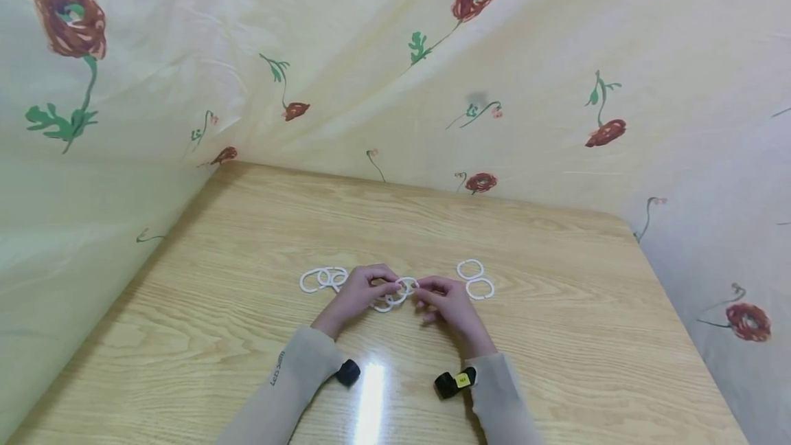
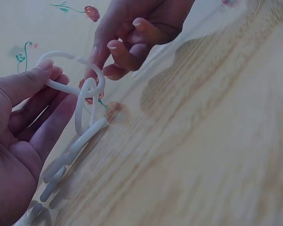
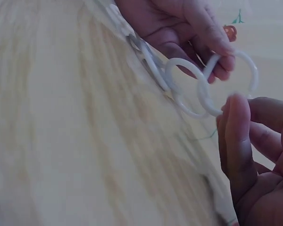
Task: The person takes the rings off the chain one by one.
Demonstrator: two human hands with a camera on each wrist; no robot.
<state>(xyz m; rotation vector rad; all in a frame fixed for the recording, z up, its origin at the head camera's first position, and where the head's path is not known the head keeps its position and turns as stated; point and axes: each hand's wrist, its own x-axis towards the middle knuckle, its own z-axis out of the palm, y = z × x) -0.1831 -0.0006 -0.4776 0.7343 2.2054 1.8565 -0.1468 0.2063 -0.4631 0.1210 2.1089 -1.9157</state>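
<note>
Between both hands, a white C-shaped link [image 2: 61, 87] is held up, with a small gap in its rim. My left hand [image 1: 369, 287] pinches it between thumb and fingers. On the other side, my right hand [image 1: 451, 302] has its thumb and forefinger on the rim of the same link, as the right wrist view shows. Another white link [image 3: 185, 63] hangs through it. From there a chain of white links [image 2: 80, 143] runs down to the table, passes partly hidden behind my left hand, and comes out as joined links [image 1: 312, 281] on its left.
Two more white links [image 1: 480, 289] lie close together on the wooden table [image 1: 556, 335], right of my right hand. A flowered cloth [image 1: 371, 74] hangs along the table's back and sides. Each wrist wears a small black camera [image 1: 348, 372].
</note>
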